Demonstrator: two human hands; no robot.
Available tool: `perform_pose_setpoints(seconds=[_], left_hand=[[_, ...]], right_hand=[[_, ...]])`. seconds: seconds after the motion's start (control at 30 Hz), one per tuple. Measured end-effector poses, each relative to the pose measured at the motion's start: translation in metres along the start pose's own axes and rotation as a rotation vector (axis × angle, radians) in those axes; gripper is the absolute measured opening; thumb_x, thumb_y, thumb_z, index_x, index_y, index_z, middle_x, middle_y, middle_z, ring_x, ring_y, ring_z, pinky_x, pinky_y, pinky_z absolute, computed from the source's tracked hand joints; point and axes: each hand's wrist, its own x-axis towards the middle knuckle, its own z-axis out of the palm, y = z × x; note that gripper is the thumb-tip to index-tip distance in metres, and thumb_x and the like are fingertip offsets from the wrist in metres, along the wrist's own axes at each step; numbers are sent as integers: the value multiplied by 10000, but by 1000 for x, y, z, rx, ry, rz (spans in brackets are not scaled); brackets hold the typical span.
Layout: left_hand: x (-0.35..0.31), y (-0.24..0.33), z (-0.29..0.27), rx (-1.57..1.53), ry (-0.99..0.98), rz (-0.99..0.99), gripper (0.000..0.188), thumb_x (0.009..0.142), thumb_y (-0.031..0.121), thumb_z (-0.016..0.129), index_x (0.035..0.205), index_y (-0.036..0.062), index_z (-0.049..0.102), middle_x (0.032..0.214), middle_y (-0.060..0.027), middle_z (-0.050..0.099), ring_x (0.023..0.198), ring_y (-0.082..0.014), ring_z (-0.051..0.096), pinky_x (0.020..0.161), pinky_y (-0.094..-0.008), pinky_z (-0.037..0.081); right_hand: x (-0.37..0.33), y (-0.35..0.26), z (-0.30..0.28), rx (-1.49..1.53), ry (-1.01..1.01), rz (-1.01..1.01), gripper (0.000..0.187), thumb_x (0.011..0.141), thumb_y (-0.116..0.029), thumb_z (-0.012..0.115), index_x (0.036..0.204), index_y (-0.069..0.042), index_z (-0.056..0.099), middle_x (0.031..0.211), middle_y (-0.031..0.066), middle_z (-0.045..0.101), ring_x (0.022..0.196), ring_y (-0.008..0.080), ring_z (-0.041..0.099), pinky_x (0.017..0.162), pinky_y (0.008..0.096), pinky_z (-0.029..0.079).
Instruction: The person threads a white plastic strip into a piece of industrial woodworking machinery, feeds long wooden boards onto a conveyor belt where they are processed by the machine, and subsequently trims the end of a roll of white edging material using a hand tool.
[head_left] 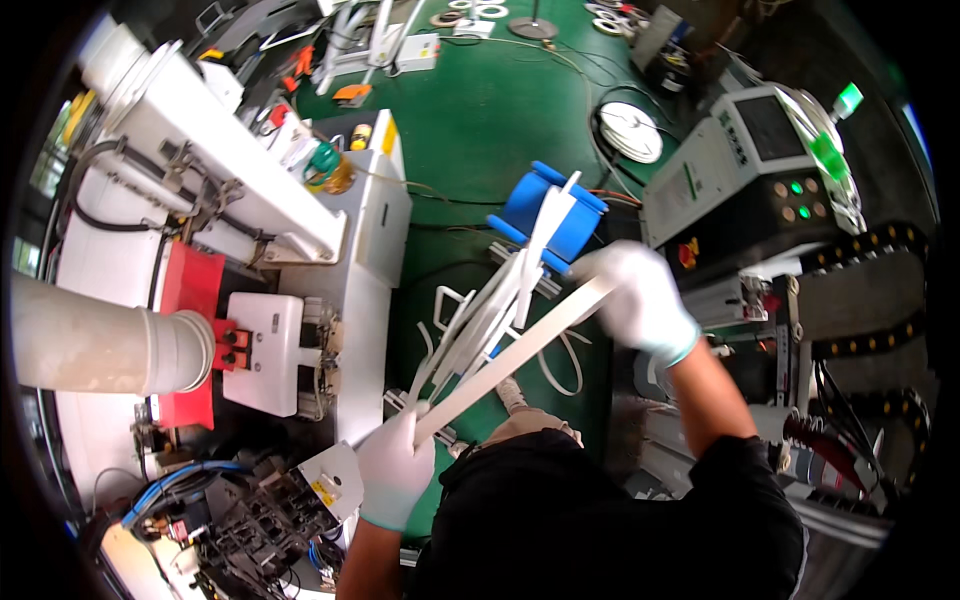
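Observation:
A flat cream-white strip [515,362] runs slantwise between my two gloved hands, in front of my body. My left hand [397,465], in a white glove, is closed round its lower left end. At its upper right end is my right hand [640,300], also white-gloved and slightly blurred, with its fingers closed on the strip. Just beyond lies a loose bundle of white strips [490,310], some of them looping down toward the floor. The bundle partly covers a blue spool [570,222] behind it.
On the left stands a white machine [375,230] with a wide pipe [110,335]. A control cabinet [735,165] with lit green buttons stands at the right. A coiled white hose [630,132] and cables lie on the green floor [480,110]. Black cable chains [870,340] run along the right.

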Motion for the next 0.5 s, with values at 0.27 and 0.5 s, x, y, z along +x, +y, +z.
perform_pose_setpoints(seconds=[0.27,0.5], left_hand=[[-70,-48,15,262,0,-101,168,946,188,558,1048,97,657,782,-117,685,738,-332,699,652,-486,544],[6,32,35,110,-229,-117,123,987,183,519,986,88,598,877,-132,723,842,-334,725,705,-477,568]], right_hand=[[-32,187,-76,411,83,517,716,835,145,506,1538,58,401,1565,171,469,1487,279,412,1223,374,312],[90,-68,83,875,-742,-106,726,998,-521,600,1477,17,504,1418,201,584,1357,297,538,1155,396,395]])
